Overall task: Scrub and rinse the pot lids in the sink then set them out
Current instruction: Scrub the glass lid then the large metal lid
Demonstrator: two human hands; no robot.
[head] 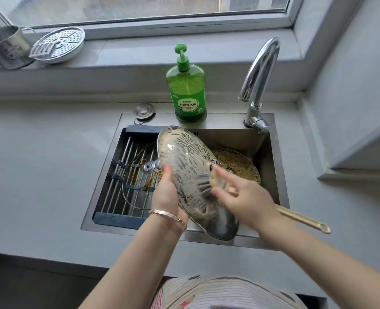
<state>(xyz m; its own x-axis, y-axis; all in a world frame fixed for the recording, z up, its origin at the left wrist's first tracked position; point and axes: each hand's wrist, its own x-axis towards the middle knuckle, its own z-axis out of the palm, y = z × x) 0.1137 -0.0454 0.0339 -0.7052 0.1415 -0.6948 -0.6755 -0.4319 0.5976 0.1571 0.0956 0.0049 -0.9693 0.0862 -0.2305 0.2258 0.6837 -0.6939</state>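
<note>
Our left hand [165, 192] clamps the soapy round glass lid [184, 157] by its left rim; our right hand [240, 199] sits against its right face, fingers too blurred to tell.

Home kitchen: steel sink [228, 122], curved tap [261, 70], green dish-soap bottle [187, 92], grey counter [39, 163], window [140, 10].

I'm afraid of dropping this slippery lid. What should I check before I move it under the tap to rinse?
1. Left hand grips the soapy lid at its rim: ok.
2. Lid is over the sink: ok.
3. Tap running: not ok, no water shows.
4. What the right hand holds: cannot tell, blurred.
5. Free spot on the rack: not ok, second lid lies there.
</note>
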